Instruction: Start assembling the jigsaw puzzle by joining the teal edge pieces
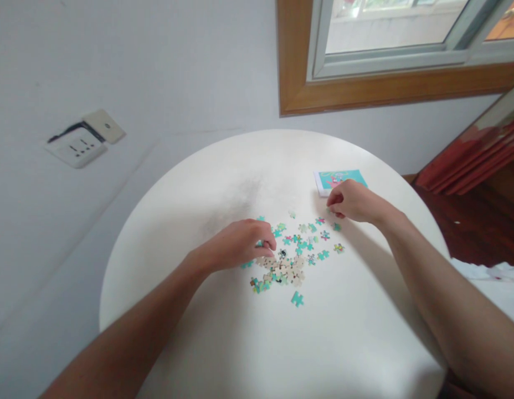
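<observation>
Head view: our right hand (353,200) is pinching a puzzle piece (329,210) toward the tabletop's (365,332) right edge, probably keeping it off the pile (284,270); our left hand's (240,242) grip we cannot tell.

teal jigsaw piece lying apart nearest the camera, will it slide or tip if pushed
The small teal jigsaw piece would probably slide rather than tip, as it lies flat on the smooth-looking, round white table. It is likely light, being thin and small, and its narrow knobs could perhaps bend.

2 slim forearms (169,302), bare (wrists too), taper into the left hand (245,242) and right hand (353,201).
</observation>
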The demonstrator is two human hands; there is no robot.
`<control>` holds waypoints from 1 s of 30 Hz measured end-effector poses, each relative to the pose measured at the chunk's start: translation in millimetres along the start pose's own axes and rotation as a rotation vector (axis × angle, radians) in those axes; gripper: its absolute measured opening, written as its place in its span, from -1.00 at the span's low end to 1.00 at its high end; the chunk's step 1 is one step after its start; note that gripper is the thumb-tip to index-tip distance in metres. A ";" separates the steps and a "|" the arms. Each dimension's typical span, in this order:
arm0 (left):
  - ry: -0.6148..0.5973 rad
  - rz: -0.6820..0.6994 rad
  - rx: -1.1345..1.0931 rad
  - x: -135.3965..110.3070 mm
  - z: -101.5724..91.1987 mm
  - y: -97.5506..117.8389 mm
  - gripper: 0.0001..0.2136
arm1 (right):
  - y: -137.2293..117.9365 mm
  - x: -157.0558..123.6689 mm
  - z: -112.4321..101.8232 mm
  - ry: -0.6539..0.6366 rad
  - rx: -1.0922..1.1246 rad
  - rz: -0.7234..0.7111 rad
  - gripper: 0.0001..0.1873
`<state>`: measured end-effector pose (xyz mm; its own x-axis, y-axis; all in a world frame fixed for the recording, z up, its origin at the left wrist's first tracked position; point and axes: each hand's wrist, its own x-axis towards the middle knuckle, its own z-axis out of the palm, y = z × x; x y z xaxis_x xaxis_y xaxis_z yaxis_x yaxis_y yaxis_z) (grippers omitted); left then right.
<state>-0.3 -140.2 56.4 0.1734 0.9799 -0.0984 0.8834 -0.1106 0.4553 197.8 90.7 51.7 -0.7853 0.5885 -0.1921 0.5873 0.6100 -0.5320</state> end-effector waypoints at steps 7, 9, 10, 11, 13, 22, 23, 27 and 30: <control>-0.070 0.047 -0.068 -3.5 -4.4 3.8 -0.91 | 2.7 -0.8 -2.9 -0.008 -0.181 0.103 -0.92; -0.075 0.044 -0.059 -4.4 -3.6 4.8 -0.88 | 1.1 -1.7 -2.5 0.034 -0.228 0.118 -0.93; -0.077 0.044 -0.055 -4.7 -3.3 5.3 -0.88 | -0.9 -2.4 -2.1 0.061 -0.237 0.113 -0.93; -0.076 0.045 -0.053 -4.8 -3.2 5.6 -0.89 | -3.8 -3.4 -1.3 0.086 -0.235 0.097 -0.93; -0.072 0.063 -0.049 -4.8 -3.9 5.8 -0.93 | -12.2 -6.2 1.2 0.114 -0.195 0.030 -0.90; 0.016 0.025 -0.071 2.8 4.1 -0.6 -0.91 | -56.7 -32.7 33.9 -0.381 0.117 -0.454 -0.87; 0.020 0.028 -0.076 4.3 6.2 -0.8 -0.93 | -58.3 -34.1 36.8 -0.419 0.114 -0.484 -0.88; 0.054 0.042 -0.070 7.6 8.4 -0.7 -0.90 | -58.4 -34.3 38.1 -0.429 0.104 -0.521 -0.87; 0.090 0.015 -0.052 5.0 1.9 -2.2 -0.85 | -58.5 -33.9 33.7 -0.369 0.103 -0.506 -0.87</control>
<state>-0.6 -135.4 53.2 0.1445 0.9894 -0.0130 0.8568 -0.1185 0.5018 183.5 17.2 61.5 -0.9874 0.0077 -0.1578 0.1180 0.6999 -0.7045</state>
